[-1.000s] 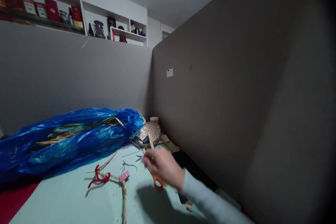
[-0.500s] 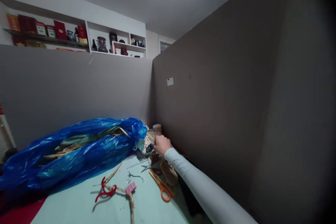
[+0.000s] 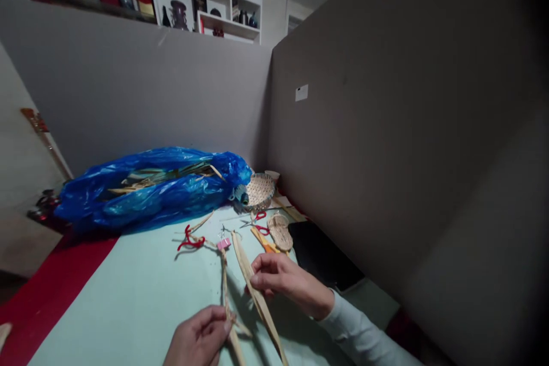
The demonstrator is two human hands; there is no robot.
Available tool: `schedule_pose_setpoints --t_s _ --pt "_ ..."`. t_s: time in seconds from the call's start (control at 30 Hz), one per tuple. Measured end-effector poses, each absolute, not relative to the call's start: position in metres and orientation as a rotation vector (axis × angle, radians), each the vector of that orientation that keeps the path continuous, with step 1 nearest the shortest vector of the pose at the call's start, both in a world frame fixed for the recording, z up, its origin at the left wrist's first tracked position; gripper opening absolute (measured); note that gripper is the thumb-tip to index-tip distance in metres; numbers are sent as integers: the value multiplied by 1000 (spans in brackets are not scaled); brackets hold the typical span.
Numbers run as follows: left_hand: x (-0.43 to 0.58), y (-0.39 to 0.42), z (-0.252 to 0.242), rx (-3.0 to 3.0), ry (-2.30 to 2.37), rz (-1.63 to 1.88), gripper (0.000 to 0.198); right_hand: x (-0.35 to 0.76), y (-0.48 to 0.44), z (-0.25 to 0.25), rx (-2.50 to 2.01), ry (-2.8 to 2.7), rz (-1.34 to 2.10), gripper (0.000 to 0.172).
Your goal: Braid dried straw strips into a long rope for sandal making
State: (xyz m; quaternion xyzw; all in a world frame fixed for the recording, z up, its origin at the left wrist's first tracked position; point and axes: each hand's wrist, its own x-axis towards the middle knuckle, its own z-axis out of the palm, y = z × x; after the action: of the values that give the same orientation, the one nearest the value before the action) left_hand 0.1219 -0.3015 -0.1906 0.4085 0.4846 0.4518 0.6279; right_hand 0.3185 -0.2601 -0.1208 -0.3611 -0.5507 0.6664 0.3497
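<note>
My left hand [image 3: 201, 334] pinches a thin braided straw cord [image 3: 224, 280] close to the front of the table. The cord runs away from me to a pink binder clip [image 3: 223, 243], with red twisted ties [image 3: 191, 240] knotted round its far part. Between thumb and fingers, my right hand [image 3: 289, 283] holds a long flat dried-leaf strip [image 3: 242, 257] that slants beside the cord. Just beyond my right hand lie orange-handled scissors [image 3: 268, 245], partly covered by it, and a small woven straw sole [image 3: 280, 232].
A blue plastic bag [image 3: 184, 200] of dried leaves lies along the back. Near the corner are a round woven basket [image 3: 259, 190], red-handled scissors [image 3: 261, 216] and a dark flat tablet-like object [image 3: 323, 257]. Grey partitions [image 3: 193, 91] rise behind and at right.
My right hand has come back from the basket area toward me with the leaf strip. My left hand has come into view on the braided cord. The view has tilted down.
</note>
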Motion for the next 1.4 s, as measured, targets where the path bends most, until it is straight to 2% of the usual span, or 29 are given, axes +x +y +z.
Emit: schedule_pose_setpoints --t_s 0.23,0.47,0.67,0.97,1.1,1.2,1.3,1.4 --pt "127 -309 -177 931 1059 1114 44 313 -281 -135 -954 -1471 1713 38" --pt "125 -308 -176 907 1037 1084 33 301 -283 -140 -909 -1488 1642 38" --pt "124 -307 -178 892 1055 1046 26 294 -278 -146 -891 -1362 1781 43" --pt "124 -306 -182 907 1178 980 37 294 -284 -144 -1063 -1721 1280 30" --pt "124 -306 -179 940 1210 928 37 293 -288 -141 -1081 -1828 1079 15" --pt "124 -306 -178 966 1184 979 32 293 -286 -142 -992 -1805 1166 9" --pt "124 -306 -174 1000 1171 984 29 294 -282 -144 -924 -1674 1393 12" --pt "123 -306 -169 1047 1192 948 27 295 -280 -144 -979 -1710 1401 20"
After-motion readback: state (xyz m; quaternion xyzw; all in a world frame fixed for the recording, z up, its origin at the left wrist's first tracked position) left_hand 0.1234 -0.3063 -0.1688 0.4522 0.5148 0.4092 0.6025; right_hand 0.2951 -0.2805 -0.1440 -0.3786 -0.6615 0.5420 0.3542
